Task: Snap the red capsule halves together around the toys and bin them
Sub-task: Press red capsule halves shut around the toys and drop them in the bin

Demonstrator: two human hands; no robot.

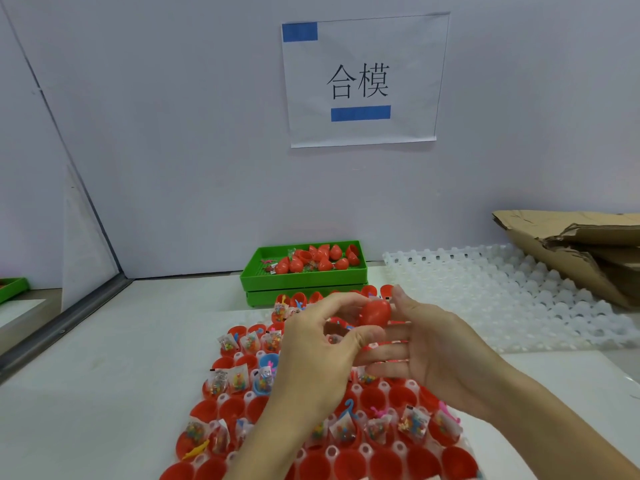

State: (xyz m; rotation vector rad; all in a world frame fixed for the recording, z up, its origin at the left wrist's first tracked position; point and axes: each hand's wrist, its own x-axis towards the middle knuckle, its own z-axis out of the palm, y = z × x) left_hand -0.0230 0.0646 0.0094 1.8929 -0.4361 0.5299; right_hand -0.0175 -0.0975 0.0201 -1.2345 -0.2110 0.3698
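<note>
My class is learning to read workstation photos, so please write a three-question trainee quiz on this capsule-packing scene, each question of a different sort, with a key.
1. True or false: the green tray at the back wall already holds closed red capsules.
2. Multiple choice: the red capsule in the air is held by A) the left hand alone, B) the right hand alone, C) both hands together.
3. Fill in: the empty white grid tray lies to the ____ of the red halves in front of the person.

Key: 1 true; 2 C; 3 right.
</note>
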